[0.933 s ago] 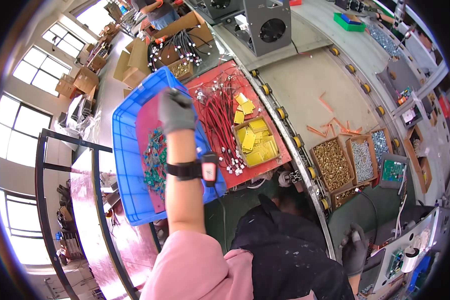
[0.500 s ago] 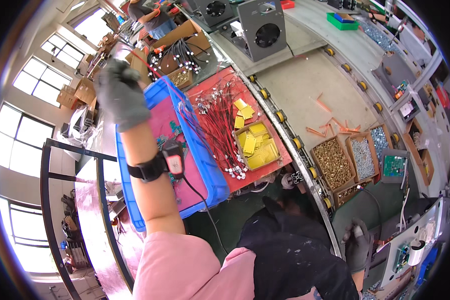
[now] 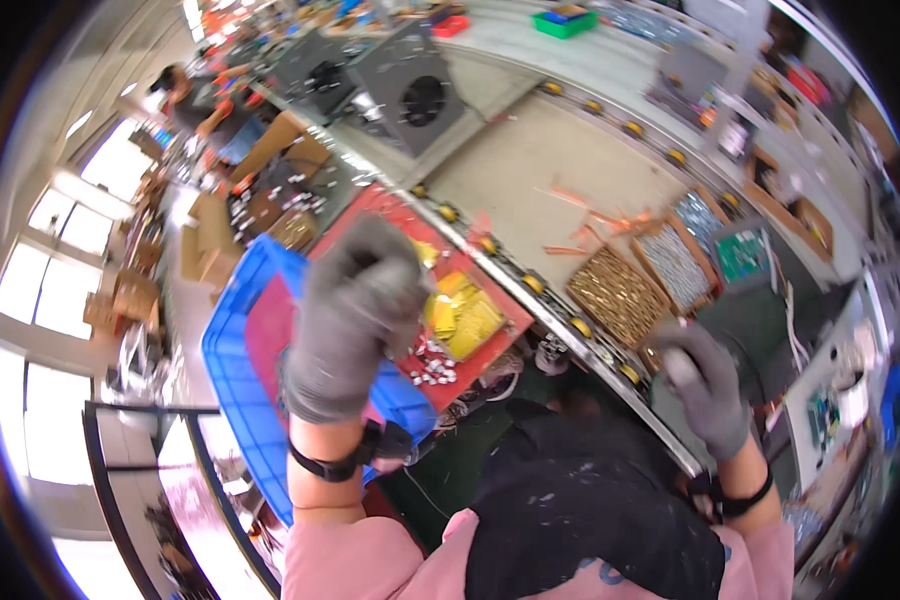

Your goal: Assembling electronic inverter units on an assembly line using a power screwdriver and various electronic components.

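Observation:
My left hand [image 3: 363,315], in a grey glove, is raised over the red board [image 3: 515,310] and the blue crate [image 3: 232,385]. Its fingers are curled closed, and what they hold, if anything, is hidden. Partly behind it, a small carton of yellow pieces [image 3: 463,315] stands on the board, beside white connectors [image 3: 435,363]. My right hand [image 3: 708,390], also gloved in grey, hovers near the front corner of the carton of brass-coloured fasteners [image 3: 618,296]. Motion smears its bent fingers, so their grip is unclear. Both wrists wear black straps.
A roller rail [image 3: 530,283] curves between the red board and the bench. Cartons of silver fasteners [image 3: 675,265], a green circuit board [image 3: 742,255] and orange strips [image 3: 610,222] lie beyond it. Grey housings with fans [image 3: 410,100] stand farther back. Another person [image 3: 210,110] works at far left.
My left hand has come right and nearer from beyond the blue crate to above the red board. My right hand has risen toward the fastener cartons. The whole view has turned.

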`<state>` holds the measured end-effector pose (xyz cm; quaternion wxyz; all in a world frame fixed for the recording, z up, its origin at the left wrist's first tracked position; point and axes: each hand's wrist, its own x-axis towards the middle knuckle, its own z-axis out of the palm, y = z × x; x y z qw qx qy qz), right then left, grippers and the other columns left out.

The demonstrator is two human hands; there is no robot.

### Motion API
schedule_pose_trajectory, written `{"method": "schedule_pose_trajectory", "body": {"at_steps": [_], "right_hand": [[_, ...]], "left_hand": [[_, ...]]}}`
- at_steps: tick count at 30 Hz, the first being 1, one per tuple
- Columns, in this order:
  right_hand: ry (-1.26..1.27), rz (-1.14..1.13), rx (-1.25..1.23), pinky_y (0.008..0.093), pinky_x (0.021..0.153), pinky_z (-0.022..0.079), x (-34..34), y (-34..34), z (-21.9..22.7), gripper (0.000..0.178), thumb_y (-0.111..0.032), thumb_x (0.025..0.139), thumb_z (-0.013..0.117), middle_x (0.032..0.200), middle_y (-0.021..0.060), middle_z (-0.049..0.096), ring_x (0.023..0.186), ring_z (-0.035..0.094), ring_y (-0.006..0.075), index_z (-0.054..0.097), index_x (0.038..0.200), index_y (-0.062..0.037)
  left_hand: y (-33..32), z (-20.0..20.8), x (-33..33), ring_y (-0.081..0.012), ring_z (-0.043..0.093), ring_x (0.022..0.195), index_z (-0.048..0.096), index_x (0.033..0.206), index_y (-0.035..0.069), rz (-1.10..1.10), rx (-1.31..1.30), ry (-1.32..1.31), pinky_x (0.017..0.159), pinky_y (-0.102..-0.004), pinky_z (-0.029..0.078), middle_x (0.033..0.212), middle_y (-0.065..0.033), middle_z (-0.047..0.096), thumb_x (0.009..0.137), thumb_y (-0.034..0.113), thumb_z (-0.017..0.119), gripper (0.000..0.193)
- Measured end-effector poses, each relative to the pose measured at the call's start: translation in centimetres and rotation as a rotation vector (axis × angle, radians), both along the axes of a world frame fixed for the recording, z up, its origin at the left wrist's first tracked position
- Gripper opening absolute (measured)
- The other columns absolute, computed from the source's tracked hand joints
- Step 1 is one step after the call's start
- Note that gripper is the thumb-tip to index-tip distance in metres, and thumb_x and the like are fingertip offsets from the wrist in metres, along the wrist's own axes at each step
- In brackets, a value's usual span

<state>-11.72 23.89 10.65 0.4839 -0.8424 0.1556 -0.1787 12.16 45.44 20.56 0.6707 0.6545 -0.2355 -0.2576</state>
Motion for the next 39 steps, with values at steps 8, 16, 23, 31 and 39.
{"method": "schedule_pose_trajectory", "body": {"at_steps": [8, 16, 23, 31, 39], "right_hand": [[0.254, 0.054, -0.161, 0.0320, 0.063, 0.047, 2.9, -0.3, 2.3, 0.022, -0.022, 0.080, 0.066, 0.080, 0.0120, 0.063, 0.068, 0.061, 0.0257, 0.064, 0.097, -0.0073], [0.083, -0.272, 0.569, 0.0189, 0.042, 0.028, -3.4, -3.7, 3.4, 0.028, -0.026, 0.089, 0.056, 0.056, -0.0022, 0.047, 0.046, 0.039, 0.0022, 0.064, 0.091, 0.0006], [-0.113, -0.488, 0.438, 0.0251, 0.046, 0.034, -7.8, -6.9, 6.1, 0.029, -0.026, 0.088, 0.056, 0.054, -0.0007, 0.046, 0.049, 0.041, 0.0072, 0.063, 0.083, 0.0015], [-0.128, -0.755, -0.221, 0.0243, 0.060, 0.045, -17.5, -8.6, 3.3, 0.028, -0.018, 0.090, 0.046, 0.081, 0.0041, 0.057, 0.061, 0.050, 0.0076, 0.053, 0.115, -0.0062], [-0.011, -0.531, 0.549, 0.0229, 0.056, 0.045, -33.7, 0.7, -5.5, 0.027, -0.001, 0.085, 0.052, 0.081, 0.0043, 0.055, 0.062, 0.049, 0.0069, 0.052, 0.112, -0.0025]], "left_hand": [[-9.2, -4.5, -6.3, -0.0067, 0.039, 0.042, 0.051, 0.089, 0.001, -0.478, 0.112, 0.338, 0.038, -0.0208, 0.031, 0.058, -0.0002, 0.048, 0.078, 0.022, 0.069, 0.030], [-15.2, -13.2, -11.0, -0.0178, 0.057, 0.074, 0.058, 0.112, 0.001, -0.975, 0.176, -0.242, 0.068, -0.0323, 0.047, 0.089, -0.0102, 0.056, 0.076, 0.025, 0.069, 0.045], [-16.7, -17.7, -19.5, -0.0150, 0.061, 0.078, 0.064, 0.104, 0.001, -1.206, 0.161, -0.271, 0.071, -0.0285, 0.049, 0.085, -0.0091, 0.065, 0.086, 0.017, 0.059, 0.024], [-15.6, -16.9, -27.2, -0.0151, 0.061, 0.059, 0.052, 0.112, -0.002, -0.876, 0.297, 0.476, 0.055, -0.0277, 0.053, 0.083, -0.0131, 0.063, 0.096, 0.020, 0.047, 0.028], [-13.9, -17.3, -36.2, -0.0207, 0.065, 0.075, 0.037, 0.120, 0.000, -0.651, 0.114, 0.503, 0.065, -0.0322, 0.057, 0.094, -0.0151, 0.061, 0.091, 0.012, 0.055, 0.036]]}}
